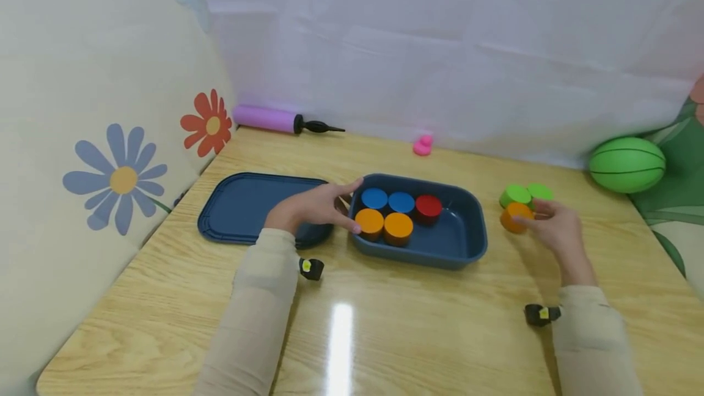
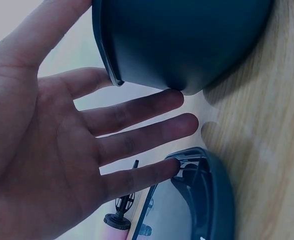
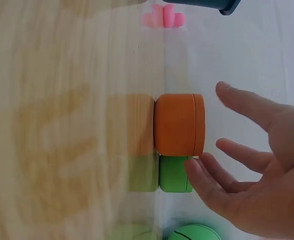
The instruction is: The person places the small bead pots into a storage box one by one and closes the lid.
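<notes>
In the head view, a dark blue lunch-box-like container (image 1: pixel 451 234) holds two blue, one red and two orange round pieces. My left hand (image 1: pixel 316 205) is at its left end, thumb and a fingertip touching the rim; the left wrist view shows its fingers spread and straight beside the container wall (image 2: pixel 177 45). On the right, my right hand (image 1: pixel 558 234) hovers by a third orange round piece (image 1: pixel 514 217). In the right wrist view this orange piece (image 3: pixel 179 125) stands on the table, with the fingers parted around its top side and not gripping it.
Two green round pieces (image 1: pixel 516 194) stand behind the loose orange one. A dark blue lid (image 1: pixel 247 200) lies left of the container. Farther back are a purple pump (image 1: pixel 266 118), a pink duck-like toy (image 1: pixel 423 145) and a green ball (image 1: pixel 627 165).
</notes>
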A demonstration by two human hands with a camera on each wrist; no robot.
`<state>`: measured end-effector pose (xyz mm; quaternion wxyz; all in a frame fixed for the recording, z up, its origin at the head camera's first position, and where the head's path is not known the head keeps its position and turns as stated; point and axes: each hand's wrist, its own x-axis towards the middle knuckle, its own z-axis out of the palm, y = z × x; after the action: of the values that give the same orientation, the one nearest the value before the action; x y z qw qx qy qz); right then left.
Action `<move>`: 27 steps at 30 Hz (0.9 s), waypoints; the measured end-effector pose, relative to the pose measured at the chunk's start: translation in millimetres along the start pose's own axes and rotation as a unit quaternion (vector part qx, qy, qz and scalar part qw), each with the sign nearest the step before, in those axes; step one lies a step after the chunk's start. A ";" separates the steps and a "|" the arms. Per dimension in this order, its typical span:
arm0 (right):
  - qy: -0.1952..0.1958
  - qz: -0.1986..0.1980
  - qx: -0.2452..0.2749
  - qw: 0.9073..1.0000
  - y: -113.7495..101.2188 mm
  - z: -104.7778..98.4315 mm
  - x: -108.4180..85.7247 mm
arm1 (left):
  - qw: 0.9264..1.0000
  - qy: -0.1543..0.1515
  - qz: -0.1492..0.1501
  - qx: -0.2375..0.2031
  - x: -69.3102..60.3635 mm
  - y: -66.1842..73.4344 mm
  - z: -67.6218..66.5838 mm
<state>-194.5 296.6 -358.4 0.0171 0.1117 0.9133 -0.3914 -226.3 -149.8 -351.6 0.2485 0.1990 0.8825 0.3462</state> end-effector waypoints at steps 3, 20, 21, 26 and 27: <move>-0.008 -0.006 -0.014 1.000 0.3 1.3 1.4 | 1.000 -0.001 0.002 0.000 -0.1 -0.1 -0.8; 0.004 -0.001 -0.028 1.000 3.6 8.9 5.6 | 1.000 -0.006 0.006 0.005 -1.8 2.0 -1.8; 0.006 -0.001 -0.031 1.000 3.4 9.2 5.3 | 1.000 -0.005 0.005 0.005 -1.6 1.8 -1.6; 0.015 -0.002 -0.033 0.999 2.4 9.3 3.4 | 1.000 -0.003 0.007 0.010 -0.1 0.9 -1.3; 0.015 -0.002 -0.032 0.999 2.3 9.2 2.9 | 1.000 -0.003 0.006 0.010 0.3 1.0 -1.3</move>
<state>-197.3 292.1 -366.8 0.0060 0.1155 0.9256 -0.3603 -227.1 -149.6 -350.2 0.2473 0.2077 0.8840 0.3379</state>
